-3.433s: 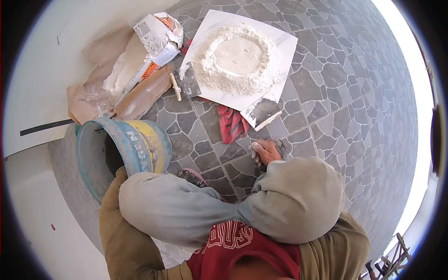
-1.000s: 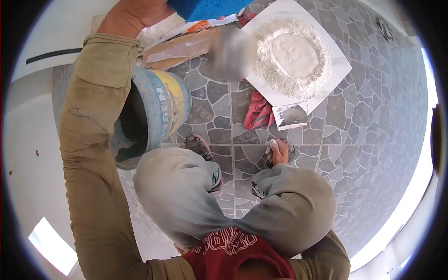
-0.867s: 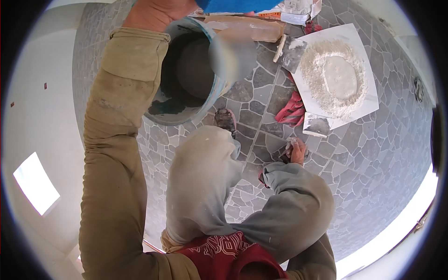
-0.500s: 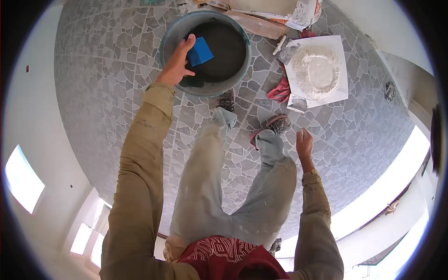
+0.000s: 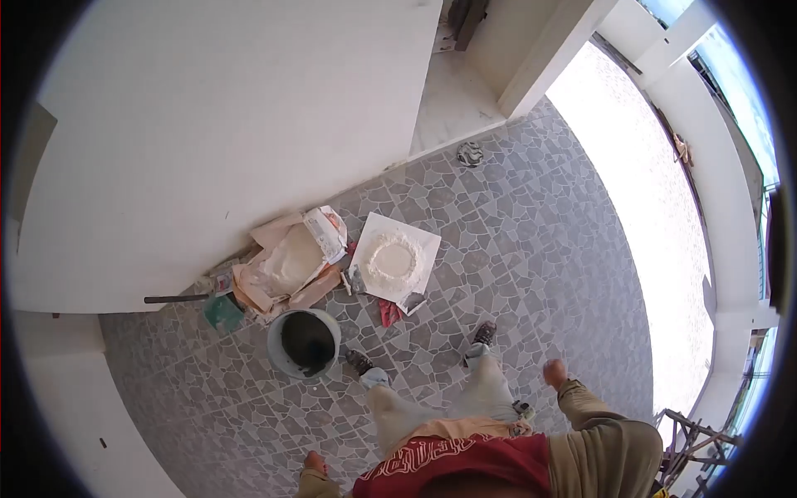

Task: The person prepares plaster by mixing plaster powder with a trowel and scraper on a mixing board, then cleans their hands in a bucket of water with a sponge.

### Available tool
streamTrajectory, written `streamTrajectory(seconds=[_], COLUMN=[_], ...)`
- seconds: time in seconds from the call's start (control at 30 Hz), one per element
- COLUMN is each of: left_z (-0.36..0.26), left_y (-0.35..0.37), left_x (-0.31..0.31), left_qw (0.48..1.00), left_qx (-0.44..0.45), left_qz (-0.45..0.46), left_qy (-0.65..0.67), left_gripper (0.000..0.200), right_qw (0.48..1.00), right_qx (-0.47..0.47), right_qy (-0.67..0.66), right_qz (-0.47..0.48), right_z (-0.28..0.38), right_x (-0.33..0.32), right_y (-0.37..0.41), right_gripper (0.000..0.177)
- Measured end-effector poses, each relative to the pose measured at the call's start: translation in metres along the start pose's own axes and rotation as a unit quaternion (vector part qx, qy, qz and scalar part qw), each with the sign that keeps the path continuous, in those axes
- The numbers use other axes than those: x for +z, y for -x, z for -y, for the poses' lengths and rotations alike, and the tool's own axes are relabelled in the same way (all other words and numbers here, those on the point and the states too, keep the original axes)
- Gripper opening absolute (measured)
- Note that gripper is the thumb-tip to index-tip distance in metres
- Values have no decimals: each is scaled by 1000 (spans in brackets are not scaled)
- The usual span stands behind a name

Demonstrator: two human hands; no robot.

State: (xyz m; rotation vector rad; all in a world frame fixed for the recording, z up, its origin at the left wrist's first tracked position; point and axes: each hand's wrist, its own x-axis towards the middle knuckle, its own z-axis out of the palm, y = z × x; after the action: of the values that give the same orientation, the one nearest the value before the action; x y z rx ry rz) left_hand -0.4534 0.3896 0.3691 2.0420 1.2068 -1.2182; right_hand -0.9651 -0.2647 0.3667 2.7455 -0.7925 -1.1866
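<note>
My left hand (image 5: 315, 462) hangs low beside my body, on the floor side below the bucket and apart from it; its fingers are too small to make out. My right hand (image 5: 554, 373) hangs at my other side with its fingers curled in, and nothing shows in it. Ahead stands a grey-blue bucket (image 5: 276, 351) with dark liquid inside. To its right lies a white square board (image 5: 425, 242) carrying a ring of pale powder (image 5: 393, 259). No blue sponge is visible.
An opened paper sack of pale powder (image 5: 292, 261) leans near the white wall (image 5: 224, 149). Beside it are a green container (image 5: 222, 314) and a dark bar (image 5: 176, 299). Red cloth (image 5: 389, 313) touches the board's near edge. A patterned ball-like object (image 5: 470, 154) sits by the doorway.
I have straightened up and the view has turned toward the wall. My left hand has left the bucket and the blue sponge, and is now down at my side. The bucket appears farther away.
</note>
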Motion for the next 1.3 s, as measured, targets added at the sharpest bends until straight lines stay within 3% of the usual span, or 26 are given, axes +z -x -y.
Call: streamTrajectory(seconds=[0.03,0.07,0.1,0.13,0.17,0.27,0.33,0.4,0.43,0.47,0.57,0.63,0.67,0.73,0.77,0.8,0.83,0.87,0.9,0.93,0.97,1.0,1.07,1.13,1.23,1.3], left_z=[-8,-23,-34,-52,-70,-139,-176,-228,-252,-276,-349,-404,-432,-484,-514,-555,-578,-616,-648,-686,-718,-748,-800,-856,-925,-956], left_y=[22,44,64,81,101,167,210,261,284,300,333,340,337,331,337,355,373,394,430,464,528,576,645,656,645,602], left_x=[15,40,76,112,148,265,328,374,393,413,469,494,514,563,594,630,668,698,730,760,768,784,809,846,870,876], left_qw=[1000,999,998,996,993,974,958,944,940,936,928,931,930,920,907,883,889,878,869,883,881,865,813,714,738,801], left_qx=[-3,6,20,43,70,153,186,219,230,238,254,255,257,264,282,309,362,374,401,368,368,421,505,635,609,514], left_qz=[4,21,38,58,75,133,160,185,191,200,219,223,229,266,292,336,269,283,286,290,293,241,262,278,269,296], left_qy=[-16,-29,-39,-51,-60,-101,-147,-164,-167,-168,-164,-138,-127,-117,-110,-106,-81,-97,-53,-40,-50,-130,-125,-95,-108,-87], left_gripper=[37,36,34,33,32,28,26,23,22,21,17,15,14,12,10,9,11,14,18,24,29,35,38,36,32,30], right_qw=[998,952,894,815,777,735,686,894,917,932,939,906,887,745,922,968,975,948,820,656,605,574,560,553,555,552], right_qx=[59,208,301,392,446,481,510,258,230,200,186,240,265,356,237,139,115,156,274,368,380,384,370,359,337,324], right_qy=[-31,-226,-333,-427,-443,-462,-519,-365,-319,-266,-254,-298,-320,-501,-161,-118,-137,-269,-502,-659,-699,-724,-742,-752,-756,-760], right_qz=[14,10,8,-17,-31,-123,13,11,-66,-147,-141,-182,-204,-259,-261,-175,-131,-69,-30,5,7,9,15,30,76,113], right_z=[-14,-27,-43,-58,-74,-131,-184,-243,-269,-297,-373,-410,-427,-459,-483,-515,-532,-548,-569,-582,-600,-614,-637,-657,-685,-709], right_x=[-3,-3,7,19,28,78,32,73,58,34,-41,11,34,-54,-16,-43,-62,-92,-129,-162,-193,-222,-276,-323,-381,-415], right_y=[18,35,45,54,52,30,12,-37,-50,-75,-136,-210,-245,-234,-260,-258,-250,-257,-282,-308,-336,-366,-432,-500,-608,-683], right_gripper=[14,16,18,21,23,25,22,17,16,16,17,15,15,13,15,16,17,16,16,15,15,14,14,14,14,14])
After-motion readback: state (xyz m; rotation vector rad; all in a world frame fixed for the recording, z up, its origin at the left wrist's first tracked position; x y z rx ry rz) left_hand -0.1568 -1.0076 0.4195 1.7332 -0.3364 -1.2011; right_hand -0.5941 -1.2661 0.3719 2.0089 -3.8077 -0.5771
